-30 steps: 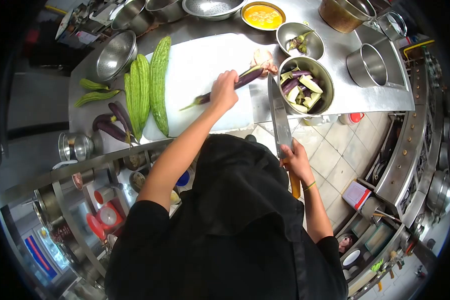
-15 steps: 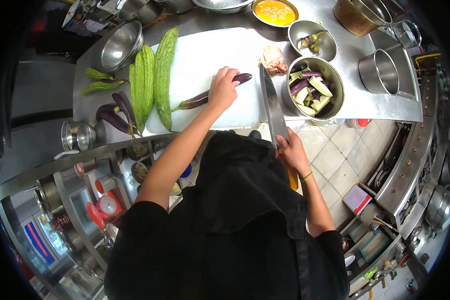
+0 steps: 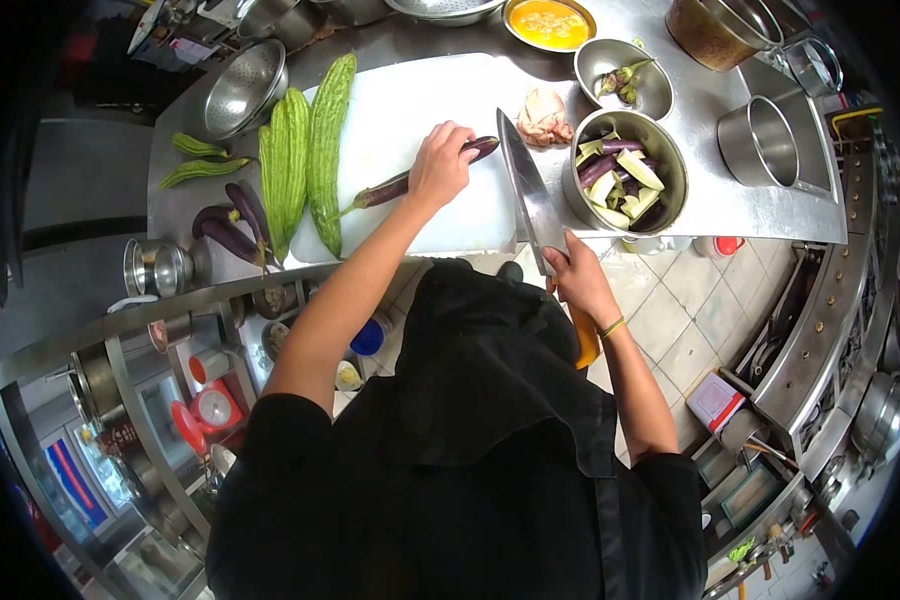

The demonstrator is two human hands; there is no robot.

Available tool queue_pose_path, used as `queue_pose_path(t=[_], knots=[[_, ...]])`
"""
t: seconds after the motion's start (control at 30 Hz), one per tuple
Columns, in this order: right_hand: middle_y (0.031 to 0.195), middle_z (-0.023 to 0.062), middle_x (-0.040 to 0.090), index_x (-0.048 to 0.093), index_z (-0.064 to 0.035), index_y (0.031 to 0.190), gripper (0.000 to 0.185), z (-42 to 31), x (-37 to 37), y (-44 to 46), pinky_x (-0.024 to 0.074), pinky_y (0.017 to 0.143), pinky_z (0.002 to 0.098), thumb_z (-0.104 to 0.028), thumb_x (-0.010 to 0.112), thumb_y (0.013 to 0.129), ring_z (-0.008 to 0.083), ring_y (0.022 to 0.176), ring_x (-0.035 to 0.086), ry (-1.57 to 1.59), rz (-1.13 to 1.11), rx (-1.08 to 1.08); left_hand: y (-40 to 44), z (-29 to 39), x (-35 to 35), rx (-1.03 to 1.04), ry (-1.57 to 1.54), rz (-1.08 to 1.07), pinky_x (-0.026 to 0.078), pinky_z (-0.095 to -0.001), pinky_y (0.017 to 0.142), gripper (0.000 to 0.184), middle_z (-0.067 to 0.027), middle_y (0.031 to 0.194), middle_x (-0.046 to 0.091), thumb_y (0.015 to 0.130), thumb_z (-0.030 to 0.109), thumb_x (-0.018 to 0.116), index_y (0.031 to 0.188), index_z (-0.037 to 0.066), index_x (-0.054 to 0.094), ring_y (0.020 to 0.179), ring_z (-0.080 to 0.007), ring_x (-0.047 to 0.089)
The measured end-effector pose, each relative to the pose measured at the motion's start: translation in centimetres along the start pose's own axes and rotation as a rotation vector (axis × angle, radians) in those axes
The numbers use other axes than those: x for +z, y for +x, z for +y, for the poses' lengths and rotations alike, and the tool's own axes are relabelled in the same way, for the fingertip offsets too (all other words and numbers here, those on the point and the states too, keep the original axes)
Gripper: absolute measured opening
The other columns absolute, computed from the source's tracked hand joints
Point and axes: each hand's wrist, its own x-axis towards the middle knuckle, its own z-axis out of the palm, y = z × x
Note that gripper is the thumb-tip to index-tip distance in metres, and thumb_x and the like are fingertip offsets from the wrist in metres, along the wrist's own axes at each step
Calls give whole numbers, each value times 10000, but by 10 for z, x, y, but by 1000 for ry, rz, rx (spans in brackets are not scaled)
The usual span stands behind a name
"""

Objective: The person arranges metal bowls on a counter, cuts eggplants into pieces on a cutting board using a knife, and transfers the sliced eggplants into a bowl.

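Note:
On the white cutting board [image 3: 400, 110], my left hand [image 3: 442, 168] is closed around a long purple eggplant [image 3: 385, 190], whose stem end points left. My right hand [image 3: 578, 275] grips a large knife [image 3: 532, 195] with a yellow-orange handle; the blade tip points up and away, at the board's right edge, apart from the eggplant. Cut eggplant pieces [image 3: 625, 180] fill much of a steel pot [image 3: 678, 205] to the right. Several green ridged gourds [image 3: 327, 150] lie at the board's left side.
More eggplants [image 3: 228, 235] and small gourds [image 3: 202, 172] lie at the left. A colander [image 3: 242, 92] stands behind them. Beyond the pot are a bowl of stems [image 3: 625, 85], a bowl of yellow liquid [image 3: 550, 24] and an empty pot [image 3: 758, 145]. A pinkish lump [image 3: 544, 118] sits near the board.
The eggplant has been lowered onto the board and shifted left from beside the pot. The knife has moved left, its tip now near the board's right edge.

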Motion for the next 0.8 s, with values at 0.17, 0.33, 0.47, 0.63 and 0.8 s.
queue_pose_path(t=[0.17,0.33,0.47,0.63,0.8], knots=[[598,132,597,489,95,1175,332,-8,-1,11,453,443,326,-153,561,966,188,471,594,16,-49,25,0,-1,3,15,4,0,462,-422,768,172,-137,928,592,794,12,678,944,27,595,896,-347,579],[590,100,581,505,59,1155,267,-30,13,62,434,421,315,-128,539,968,175,450,561,67,-78,-61,-3,1,7,-7,8,-27,446,-425,803,138,-101,918,578,798,36,664,917,25,594,924,-319,562],[631,97,598,517,36,1177,259,-20,19,73,427,416,306,-121,531,971,156,461,559,130,-117,-30,-1,1,7,-70,-19,-11,446,-416,808,144,-100,915,581,790,20,672,912,30,595,931,-319,564],[742,66,581,498,4,1180,246,-11,17,25,395,376,254,-150,549,995,117,450,525,203,-233,42,-2,-2,8,-167,-110,-2,454,-426,812,155,-104,921,585,783,-9,670,917,20,598,941,-323,565],[795,97,602,443,71,1256,338,-21,32,60,414,390,274,-110,530,984,134,463,547,240,-225,24,-9,6,-1,-56,-94,-6,462,-417,859,221,-139,997,595,784,-51,633,995,14,620,964,-344,568]])
